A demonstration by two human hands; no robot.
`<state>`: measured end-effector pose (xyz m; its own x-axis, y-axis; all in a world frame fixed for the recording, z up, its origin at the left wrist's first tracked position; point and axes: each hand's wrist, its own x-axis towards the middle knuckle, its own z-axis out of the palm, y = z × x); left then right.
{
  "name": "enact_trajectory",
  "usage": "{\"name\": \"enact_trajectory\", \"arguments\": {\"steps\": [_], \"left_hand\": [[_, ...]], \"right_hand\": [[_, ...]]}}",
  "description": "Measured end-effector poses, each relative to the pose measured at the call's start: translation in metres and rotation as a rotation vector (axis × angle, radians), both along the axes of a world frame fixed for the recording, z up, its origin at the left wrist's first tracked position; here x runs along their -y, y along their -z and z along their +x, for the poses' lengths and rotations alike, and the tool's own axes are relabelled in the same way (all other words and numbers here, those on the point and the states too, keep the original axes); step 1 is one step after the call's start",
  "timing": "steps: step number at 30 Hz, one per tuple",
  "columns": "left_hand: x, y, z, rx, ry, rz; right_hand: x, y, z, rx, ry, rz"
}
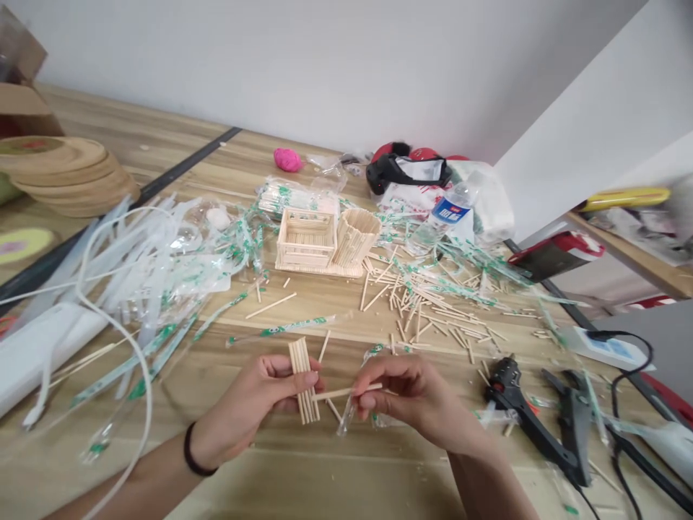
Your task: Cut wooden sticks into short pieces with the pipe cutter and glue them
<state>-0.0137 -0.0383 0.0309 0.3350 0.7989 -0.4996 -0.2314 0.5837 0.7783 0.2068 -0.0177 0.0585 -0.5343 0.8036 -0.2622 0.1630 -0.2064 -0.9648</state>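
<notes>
My left hand (276, 386) is closed around a small flat panel of wooden sticks (304, 368) laid side by side, the thumb pressing on its front. Between the thumb and fingers of my right hand (403, 393) is a single wooden stick (341, 393), its left end close to the panel; whether it touches cannot be made out. A clear plastic wrapper (346, 419) hangs or lies just by my right fingertips. Beyond the hands stands a stick-built piece with a square box (307, 235) and a round stick cup (357, 235) on one base.
Cut sticks (427, 310) lie scattered right of centre. A black glue gun (525, 412) and dark pliers-like tool (574, 426) rest at the right. Plastic wrappers (178, 253) and a white cable (144, 368) cover the left side. A plastic bottle (447, 217) lies at the back.
</notes>
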Motion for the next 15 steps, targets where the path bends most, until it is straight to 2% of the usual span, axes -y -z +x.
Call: {"name": "enact_trajectory", "arguments": {"steps": [2,4,6,9,12,15], "left_hand": [[-0.001,0.003,0.0,-0.011,0.005,0.019],[-0.001,0.004,0.0,-0.031,0.014,0.035],[-0.001,0.004,0.001,-0.047,0.017,0.037],[0.0,0.001,0.001,-0.039,0.018,0.012],[0.001,-0.002,0.001,-0.043,0.027,0.015],[0.002,-0.005,0.001,-0.047,0.039,0.018]], "right_hand": [[0.003,0.005,-0.006,-0.048,-0.086,-0.149],[0.003,0.011,-0.011,-0.051,-0.086,-0.181],[0.001,0.015,-0.014,-0.05,-0.033,-0.122],[-0.005,0.018,-0.01,0.055,0.082,0.061],[-0.017,0.02,0.01,0.274,0.248,0.256],[-0.027,0.024,0.032,0.378,0.391,0.307]]}}
